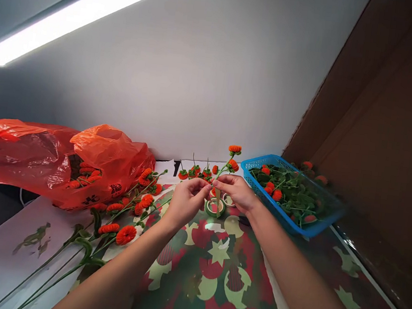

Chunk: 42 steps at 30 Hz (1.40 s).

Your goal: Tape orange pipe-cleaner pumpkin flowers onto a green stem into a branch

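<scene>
An orange fuzzy pipe-cleaner flower stem (224, 167) stands tilted between my hands, with two orange blooms and small green leaves at its top. The fingers of my left hand (190, 200) are pinched at its lower part, their tips partly hidden. Close beside, my right hand (238, 191) pinches the same stem between thumb and forefinger. From near the fingertips a strip of pale green floral tape (218, 196) hangs down to a green tape roll (214, 207) on the table. A second, whitish roll (228, 200) lies just right of it.
Several short orange flowers (195, 171) lie behind my hands. A blue plastic basket (307, 232) of leafy orange flowers stands at right, beside a cardboard wall (378, 160). At left are a red plastic bag (29, 153) and long-stemmed flowers (126, 235). A patterned sheet (211, 260) covers the table.
</scene>
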Motion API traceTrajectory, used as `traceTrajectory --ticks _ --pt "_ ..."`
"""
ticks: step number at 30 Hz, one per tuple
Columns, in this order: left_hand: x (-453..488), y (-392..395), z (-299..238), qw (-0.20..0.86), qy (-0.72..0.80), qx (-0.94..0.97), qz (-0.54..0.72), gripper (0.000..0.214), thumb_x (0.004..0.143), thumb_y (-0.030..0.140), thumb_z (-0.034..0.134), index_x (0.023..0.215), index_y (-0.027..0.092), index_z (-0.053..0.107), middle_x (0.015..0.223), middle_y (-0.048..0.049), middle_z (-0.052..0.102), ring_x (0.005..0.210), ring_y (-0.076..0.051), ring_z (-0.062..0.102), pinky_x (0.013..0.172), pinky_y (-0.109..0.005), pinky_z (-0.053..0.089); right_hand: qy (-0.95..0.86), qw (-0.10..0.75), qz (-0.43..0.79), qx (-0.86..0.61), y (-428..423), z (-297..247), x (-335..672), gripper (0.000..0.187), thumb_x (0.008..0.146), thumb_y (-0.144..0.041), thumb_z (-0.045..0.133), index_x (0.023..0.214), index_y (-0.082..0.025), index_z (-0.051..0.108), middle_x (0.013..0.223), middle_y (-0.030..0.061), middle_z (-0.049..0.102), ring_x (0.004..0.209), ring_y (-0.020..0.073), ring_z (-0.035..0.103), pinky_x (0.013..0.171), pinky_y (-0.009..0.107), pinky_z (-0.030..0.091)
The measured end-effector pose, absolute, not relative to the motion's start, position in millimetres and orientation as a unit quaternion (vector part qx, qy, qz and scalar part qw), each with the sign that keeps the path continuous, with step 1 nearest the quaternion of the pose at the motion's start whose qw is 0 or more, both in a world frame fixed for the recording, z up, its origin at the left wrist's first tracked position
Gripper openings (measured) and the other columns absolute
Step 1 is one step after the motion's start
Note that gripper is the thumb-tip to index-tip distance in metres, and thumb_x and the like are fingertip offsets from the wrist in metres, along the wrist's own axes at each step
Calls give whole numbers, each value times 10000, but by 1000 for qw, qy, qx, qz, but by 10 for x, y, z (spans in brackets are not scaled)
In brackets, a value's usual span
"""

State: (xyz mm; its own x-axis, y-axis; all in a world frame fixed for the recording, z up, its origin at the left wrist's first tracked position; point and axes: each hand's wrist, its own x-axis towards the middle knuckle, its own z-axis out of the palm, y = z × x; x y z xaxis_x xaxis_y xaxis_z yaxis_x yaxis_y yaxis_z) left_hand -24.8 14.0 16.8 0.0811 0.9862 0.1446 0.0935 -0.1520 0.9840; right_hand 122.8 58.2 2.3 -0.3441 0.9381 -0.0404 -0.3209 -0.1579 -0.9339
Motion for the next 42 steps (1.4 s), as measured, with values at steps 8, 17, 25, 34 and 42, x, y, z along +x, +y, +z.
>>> traceTrajectory --ticks 8,17,25,34,42 --pt "-257 198 99 817 276 290 416 160 684 226 660 703 116 546 499 90 401 314 33 179 302 -96 137 -406 412 784 -224 547 -39 1219 290 523 -310 834 723 -169 678 645 -13 649 638 113 597 660 269 452" --pt "-191 101 140 392 498 616 468 215 753 348 615 750 134 633 574 3 565 457 -72 467 437 -187 357 -455 459 675 -357 626 7 1292 300 493 -325 834 592 -132 627 569 -23 607 527 80 534 546 227 392" --pt "-225 106 216 511 450 545 489 256 736 359 628 636 133 562 536 22 515 402 -32 369 384 -164 253 -455 456 696 -318 545 32 1199 293 512 -354 826 619 -148 646 597 -14 615 572 106 556 584 250 423" --pt "-369 200 238 792 307 375 372 195 703 286 659 711 123 554 499 80 404 320 22 214 309 -109 161 -545 490 633 -250 551 -6 1183 270 605 -395 772 640 -168 630 698 -14 579 653 103 517 656 255 405" --pt "-363 185 226 483 458 597 447 259 688 382 684 745 135 628 632 -3 587 441 -75 501 425 -195 402 -597 453 555 -361 570 61 1237 389 596 -492 734 615 -165 525 563 -47 450 505 76 366 483 225 270"
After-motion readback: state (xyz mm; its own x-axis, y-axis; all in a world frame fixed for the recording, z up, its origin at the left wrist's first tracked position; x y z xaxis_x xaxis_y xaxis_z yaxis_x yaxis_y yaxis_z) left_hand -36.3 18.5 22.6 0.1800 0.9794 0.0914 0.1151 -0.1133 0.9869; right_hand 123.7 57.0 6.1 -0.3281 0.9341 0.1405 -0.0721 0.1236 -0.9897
